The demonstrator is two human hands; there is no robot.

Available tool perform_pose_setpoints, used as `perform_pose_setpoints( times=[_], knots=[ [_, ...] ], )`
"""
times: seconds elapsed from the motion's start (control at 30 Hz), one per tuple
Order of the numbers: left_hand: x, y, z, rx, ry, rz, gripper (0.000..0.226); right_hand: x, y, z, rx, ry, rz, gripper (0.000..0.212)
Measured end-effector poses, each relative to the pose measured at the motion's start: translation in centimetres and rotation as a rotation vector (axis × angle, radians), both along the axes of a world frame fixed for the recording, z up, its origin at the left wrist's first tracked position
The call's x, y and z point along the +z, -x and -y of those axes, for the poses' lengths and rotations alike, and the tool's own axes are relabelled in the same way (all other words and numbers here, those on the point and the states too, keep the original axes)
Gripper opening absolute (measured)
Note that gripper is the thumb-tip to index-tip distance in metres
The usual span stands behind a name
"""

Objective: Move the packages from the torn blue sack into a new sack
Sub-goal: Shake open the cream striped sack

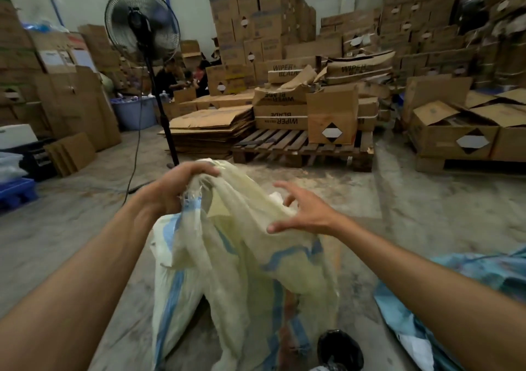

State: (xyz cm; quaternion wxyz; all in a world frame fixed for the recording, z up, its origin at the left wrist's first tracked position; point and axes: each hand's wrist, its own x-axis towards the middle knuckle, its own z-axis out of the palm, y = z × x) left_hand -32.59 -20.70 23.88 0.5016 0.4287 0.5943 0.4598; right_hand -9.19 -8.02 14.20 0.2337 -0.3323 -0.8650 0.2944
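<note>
A pale yellow woven sack with blue stripes (242, 256) hangs in front of me over the concrete floor. My left hand (176, 188) grips its bunched, frayed top edge and holds it up. My right hand (301, 211) hovers at the sack's right side with fingers spread and curved, holding nothing; its thumb is close to the cloth. A blue sack (466, 279) lies crumpled on the floor at the right, with a white package (418, 348) showing in it. A black plastic package (340, 348) lies on the floor below the held sack.
A standing fan (142, 28) and its cable stand ahead left. A wooden pallet (301, 145) with cardboard boxes and flattened cartons (210, 131) lies ahead. Box stacks line the walls. People sit at the back (182, 80). A blue plastic pallet (17, 191) is at left.
</note>
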Motion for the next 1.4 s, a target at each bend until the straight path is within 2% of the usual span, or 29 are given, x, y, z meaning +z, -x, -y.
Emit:
perform_pose_setpoints(
  times=[0.07, 0.1, 0.13, 0.17, 0.23, 0.3, 0.37, 0.43, 0.5, 0.53, 0.57, 0.63, 0.67, 0.73, 0.77, 0.8, 0.87, 0.93, 1.0, 1.07, 1.13, 1.17, 1.2, 1.27, 1.33, 1.37, 1.4],
  knots=[
    [0.4, 1.5, 0.3, 0.084, -0.084, 0.244, 0.017, -2.5, 0.8, -0.1, 0.059, -0.076, 0.187, 0.058],
    [0.4, 2.0, 0.5, 0.119, -0.110, 0.325, 0.017, -3.7, 1.1, 0.1, 0.042, -0.081, 0.208, 0.032],
    [0.4, 2.3, 0.9, 0.152, -0.112, 0.376, 0.021, -4.7, 1.3, 0.4, 0.005, 0.002, 0.148, 0.014],
    [0.2, 2.8, 1.4, 0.180, -0.107, 0.393, 0.023, -5.1, 1.8, 0.6, -0.051, 0.204, 0.010, 0.012],
    [-0.6, 3.3, 1.7, 0.264, -0.062, 0.373, 0.022, -5.0, 2.4, 0.4, -0.159, 0.722, -0.312, 0.023],
    [-2.3, 4.1, 1.5, 0.337, 0.010, 0.121, 0.027, -3.6, 3.2, -0.4, -0.181, 1.010, -0.564, 0.027],
    [-4.6, 5.0, 1.0, 0.475, 0.026, -0.361, 0.033, -2.0, 3.8, -1.2, -0.160, 1.115, -0.715, 0.028],
    [-6.9, 6.3, 0.4, 0.640, 0.034, -0.891, 0.048, -0.1, 3.8, -0.9, -0.086, 1.158, -0.729, 0.027],
    [-8.1, 6.3, 0.2, 0.743, -0.041, -1.187, 0.072, 1.5, 3.5, -0.5, 0.017, 1.140, -0.671, 0.025],
    [-8.5, 6.0, 0.1, 0.722, -0.179, -1.247, 0.077, 2.3, 3.5, -0.1, 0.083, 1.125, -0.637, 0.027],
    [-8.9, 5.3, -0.1, 0.607, -0.332, -1.265, 0.079, 2.8, 3.7, 0.0, 0.152, 1.120, -0.624, 0.028],
    [-9.9, 3.0, -0.2, 0.255, -0.516, -1.204, 0.082, 3.6, 4.2, 0.2, 0.256, 1.099, -0.718, 0.026],
    [-10.8, 2.1, -0.2, 0.094, -0.513, -1.192, 0.088, 3.9, 4.5, 0.2, 0.278, 1.075, -0.803, 0.036],
    [-12.9, 1.2, -0.5, -0.050, -0.456, -1.327, 0.102, 4.3, 5.1, -0.4, 0.252, 1.042, -0.936, 0.066],
    [-14.1, 1.0, -0.7, -0.056, -0.426, -1.410, 0.099, 4.4, 5.2, -0.5, 0.234, 1.014, -0.951, 0.070],
    [-14.8, 0.9, -1.0, -0.012, -0.432, -1.427, 0.085, 4.6, 5.2, -0.5, 0.202, 0.972, -0.923, 0.066],
    [-14.8, 1.3, -1.4, 0.213, -0.457, -1.289, 0.054, 4.7, 5.1, -0.4, 0.088, 0.751, -0.729, 0.049],
    [-13.5, 2.4, -2.1, 0.384, -0.293, -1.117, 0.041, 3.9, 4.1, -1.3, -0.054, 0.223, -0.358, 0.030],
    [-11.4, 3.8, -2.6, 0.355, -0.111, -0.843, 0.024, 2.3, 2.8, -2.2, -0.100, -0.241, -0.021, 0.022],
    [-9.1, 4.2, -2.5, 0.317, -0.032, -0.543, 0.018, 0.3, 1.7, -2.3, -0.100, -0.391, 0.164, 0.016],
    [-7.1, 3.9, -1.7, 0.213, 0.000, -0.365, 0.021, -1.3, 1.5, -2.5, -0.175, -0.418, 0.247, 0.015],
    [-6.3, 3.8, -1.2, 0.104, 0.049, -0.350, 0.028, -1.7, 1.8, -2.7, -0.237, -0.400, 0.265, 0.016],
    [-5.8, 4.0, -0.9, -0.012, 0.123, -0.381, 0.035, -1.6, 2.3, -3.0, -0.294, -0.298, 0.242, 0.018],
    [-5.0, 3.9, -0.5, -0.175, 0.254, -0.517, 0.047, -0.7, 2.9, -3.8, -0.351, 0.125, 0.018, 0.022],
    [-5.0, 4.4, -0.6, -0.192, 0.302, -0.568, 0.062, 0.0, 3.1, -4.2, -0.340, 0.605, -0.283, 0.023],
    [-5.1, 4.6, -0.6, -0.172, 0.292, -0.496, 0.070, 0.0, 3.1, -4.1, -0.315, 0.770, -0.395, 0.025],
    [-5.1, 4.9, -0.6, -0.131, 0.247, -0.340, 0.081, 0.0, 3.1, -3.7, -0.280, 0.850, -0.434, 0.024]
  ],
)
